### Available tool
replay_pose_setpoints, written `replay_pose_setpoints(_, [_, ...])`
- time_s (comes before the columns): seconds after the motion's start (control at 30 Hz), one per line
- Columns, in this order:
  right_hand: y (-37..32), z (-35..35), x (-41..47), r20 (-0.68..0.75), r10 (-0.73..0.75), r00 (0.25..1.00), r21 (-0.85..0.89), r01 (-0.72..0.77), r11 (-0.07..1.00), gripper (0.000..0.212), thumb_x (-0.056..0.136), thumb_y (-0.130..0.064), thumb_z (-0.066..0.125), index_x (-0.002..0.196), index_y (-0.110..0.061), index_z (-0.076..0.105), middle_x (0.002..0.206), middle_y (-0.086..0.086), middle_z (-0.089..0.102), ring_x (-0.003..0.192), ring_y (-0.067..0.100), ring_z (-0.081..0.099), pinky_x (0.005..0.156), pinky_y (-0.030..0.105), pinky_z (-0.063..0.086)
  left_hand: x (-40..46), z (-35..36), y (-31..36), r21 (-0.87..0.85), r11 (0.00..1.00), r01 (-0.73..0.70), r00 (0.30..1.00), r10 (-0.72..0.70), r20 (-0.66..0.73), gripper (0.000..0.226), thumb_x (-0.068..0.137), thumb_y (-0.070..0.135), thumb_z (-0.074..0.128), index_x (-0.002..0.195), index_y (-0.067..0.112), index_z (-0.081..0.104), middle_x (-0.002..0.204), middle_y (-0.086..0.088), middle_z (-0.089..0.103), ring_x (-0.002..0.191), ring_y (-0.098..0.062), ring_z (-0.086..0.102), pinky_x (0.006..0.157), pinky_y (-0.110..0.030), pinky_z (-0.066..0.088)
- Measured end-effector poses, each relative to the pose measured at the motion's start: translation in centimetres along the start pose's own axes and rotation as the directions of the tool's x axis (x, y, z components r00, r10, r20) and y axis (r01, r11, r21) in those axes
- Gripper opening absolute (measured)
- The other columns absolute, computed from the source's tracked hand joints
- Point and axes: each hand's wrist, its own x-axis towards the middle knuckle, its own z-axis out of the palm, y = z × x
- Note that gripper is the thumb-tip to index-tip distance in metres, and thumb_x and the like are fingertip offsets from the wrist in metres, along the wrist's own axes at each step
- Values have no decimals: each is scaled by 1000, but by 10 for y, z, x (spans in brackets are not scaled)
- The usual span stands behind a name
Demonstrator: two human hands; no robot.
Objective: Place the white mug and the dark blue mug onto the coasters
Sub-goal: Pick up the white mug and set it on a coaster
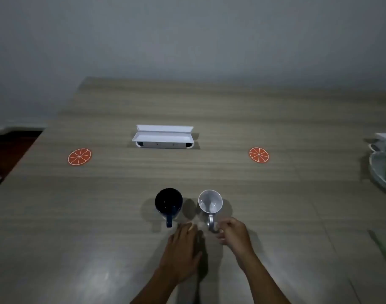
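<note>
Grey plain wall backs a wide wood-grain table [209, 172], seen from the head camera looking down over both forearms. Near the front edge stand two mugs side by side, just apart: the dark blue ceramic mug [168, 202] on the left and the white ceramic mug [210, 201] on the right, both upright with handles turned toward the person, which suits a grab from this side. The right hand [233, 234] has its fingers curled at the white mug's handle, apparently closing on it, though blur keeps me from telling whether the grip is firm. The left hand [183, 244] lies flat and spread on the table just beside the blue mug's handle, holding nothing. Two round orange-slice coasters sit well apart, the left coaster [79, 157] and the right coaster [259, 155], both bare, so neither mug is placed yet; each mug likely goes to its nearer side. Between them a white folded stand [163, 137] sits further back. At the right edge a pale tray [378, 172] is cut off, its contents hard to make out.
</note>
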Motion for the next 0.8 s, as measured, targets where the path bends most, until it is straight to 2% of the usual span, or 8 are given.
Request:
replay_pose_setpoints(0.07, [1,4,-2,25,17,1000,31,-18,999,13,95,-1,56,93,4,68,79,12,68,59,20,59,46,21,46,1,6,-3,47,997,65,995,-68,68,85,88,57,50,154,18,13,166,-6,11,155,-29,2,122,-50,14])
replay_pose_setpoints(0.13, [6,7,-2,54,23,998,44,-26,999,12,96,-5,58,93,0,68,83,10,69,61,19,60,48,23,48,2,14,-6,96,991,91,993,-97,68,98,84,69,46,156,17,6,168,-4,1,155,-28,-8,122,-55,7])
replay_pose_setpoints(0.2, [8,11,-1,85,24,996,59,-29,998,12,97,-9,60,99,0,68,88,9,70,64,20,62,51,26,50,2,24,-7,126,987,98,992,-107,62,104,80,76,43,157,14,10,169,-4,3,155,-30,-5,121,-57,5])
replay_pose_setpoints(0.27, [12,14,1,120,30,992,72,-39,997,16,99,-13,61,106,-1,69,93,7,69,65,20,64,55,29,51,2,34,-11,186,980,78,994,-91,65,106,77,79,45,153,9,27,165,-8,21,153,-33,13,117,-57,7])
replay_pose_setpoints(0.33, [16,16,2,152,23,988,86,-36,996,15,100,-13,60,107,-5,69,94,5,68,67,20,66,55,28,52,0,44,-17,218,973,74,993,-92,74,104,76,81,46,149,7,37,160,-11,35,150,-29,18,112,-57,9])
replay_pose_setpoints(0.53, [26,17,7,133,-26,991,106,12,994,12,98,-17,64,92,-15,74,85,1,73,84,17,71,62,25,54,0,50,-18,228,971,72,995,-84,45,103,80,81,42,153,9,30,163,-10,29,151,-33,22,113,-60,11])
replay_pose_setpoints(0.67, [28,4,12,67,-93,993,103,86,991,13,96,-15,66,92,-9,76,88,16,77,70,8,65,68,25,53,-1,47,-16,209,977,52,998,-55,5,98,80,78,43,152,12,32,162,-9,33,151,-31,24,113,-60,5])
replay_pose_setpoints(0.8, [19,-18,17,-8,-174,985,110,174,979,21,97,-9,62,81,-13,74,75,8,76,59,6,58,61,20,51,2,46,-9,171,985,36,999,-33,-17,90,81,71,46,153,20,27,165,-6,26,154,-26,14,116,-64,-3])
